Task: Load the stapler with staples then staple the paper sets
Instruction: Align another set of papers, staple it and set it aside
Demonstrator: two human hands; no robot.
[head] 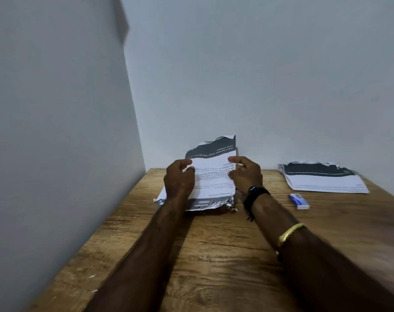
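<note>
A set of printed sheets (210,171), white with dark bands and torn edges, is lifted at its far end above a pile of similar sheets (205,204) lying on the wooden table (214,255). My left hand (179,179) grips the set's left edge and my right hand (244,173) grips its right edge. A small white and blue box (299,201), perhaps of staples, lies on the table right of my right wrist. No stapler shows in the head view.
A second stack of printed sheets (322,177) lies at the table's far right, by the back wall. Pale walls close the table in at the left and the back. A black band and a gold bangle are on my right forearm.
</note>
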